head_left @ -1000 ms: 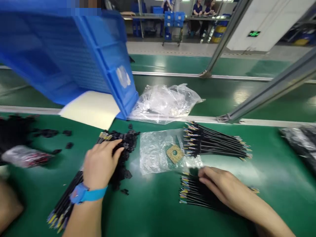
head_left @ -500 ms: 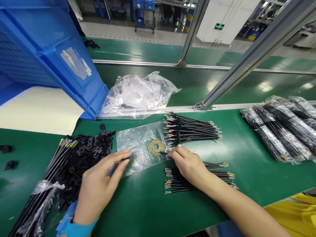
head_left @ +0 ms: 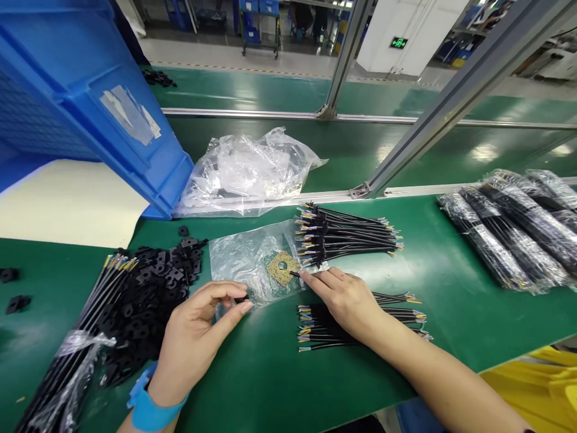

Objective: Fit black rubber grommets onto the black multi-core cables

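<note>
My left hand (head_left: pixel 198 337), with a blue band at the wrist, pinches a small black part (head_left: pixel 241 298) between thumb and fingertips. My right hand (head_left: pixel 345 294) is closed on a short black cable (head_left: pixel 295 273), whose stripped end lies over the tan sponge (head_left: pixel 282 269). Under the sponge is a flat clear plastic bag (head_left: pixel 234 252). Beyond my right hand lies a bundle of black cables (head_left: pixel 356 231) with black parts near their left ends. More cut cables (head_left: pixel 360 325) lie partly beneath my right hand. A pile of small black parts (head_left: pixel 148 300) is left of my left hand.
A large blue bin (head_left: pixel 90 90) stands at the back left beside a cream sheet (head_left: pixel 67 204). Crumpled plastic (head_left: pixel 252 168) rests against the frame rail. Long cables (head_left: pixel 85 325) lie at left, wrapped cable bundles (head_left: pixel 509 234) at right. A metal post (head_left: pixel 442 114) slants upward.
My left hand has moved right toward the sponge with the small black part, which shows more clearly now. My right hand has shifted slightly left, keeping the cable end over the sponge.
</note>
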The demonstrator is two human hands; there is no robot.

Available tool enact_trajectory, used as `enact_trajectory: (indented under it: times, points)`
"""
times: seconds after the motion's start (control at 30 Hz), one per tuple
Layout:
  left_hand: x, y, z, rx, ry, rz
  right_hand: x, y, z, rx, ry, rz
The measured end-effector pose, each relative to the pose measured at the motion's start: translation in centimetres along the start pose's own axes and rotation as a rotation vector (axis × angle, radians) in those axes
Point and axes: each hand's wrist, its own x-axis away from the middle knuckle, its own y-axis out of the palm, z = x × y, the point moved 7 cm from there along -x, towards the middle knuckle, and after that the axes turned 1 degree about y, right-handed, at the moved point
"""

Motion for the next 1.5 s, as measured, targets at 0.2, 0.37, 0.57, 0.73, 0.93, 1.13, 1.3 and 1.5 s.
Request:
enact_trajectory:
  times: [0.2, 0.37, 0.57, 0.73, 0.93, 1.13, 1.3, 1.5]
  points:
    - [0.1, 0.7, -0.8, 0.138, -0.138, -0.01, -0.1, -1.1, 0.0, 0.006, -0.015, 0.106]
    - [0.6, 2.3, -1.8, 0.527, -0.363, -0.026, 0.3, -4.5, -0.5, -0.199, -0.014, 0.333]
    - [2.0, 4.6, -1.1, 0.767, -0.529, -0.164, 0.7, -6.2, -2.5, -0.33, -0.088, 0.359]
    - [2.4, 5.0, -1.1, 0.781, -0.574, -0.209, 0.8, -6.0, -2.6, -0.299, -0.097, 0.329]
    - [3.0, 4.9, -2.1, 0.778, -0.59, -0.186, 0.8, -6.8, -3.5, -0.16, -0.196, 0.38]
    - [2.4, 4.7, -1.6, 0.73, -0.549, -0.154, 0.7, -7.4, -4.4, -0.089, -0.269, 0.365]
    - [2.0, 4.3, -1.2, 0.635, -0.451, -0.142, 0.6, -7.2, -4.1, -0.154, -0.235, 0.305]
    - [2.1, 4.8, -1.1, 0.672, -0.385, -0.146, 0.5, -7.1, -4.0, -0.191, -0.245, 0.274]
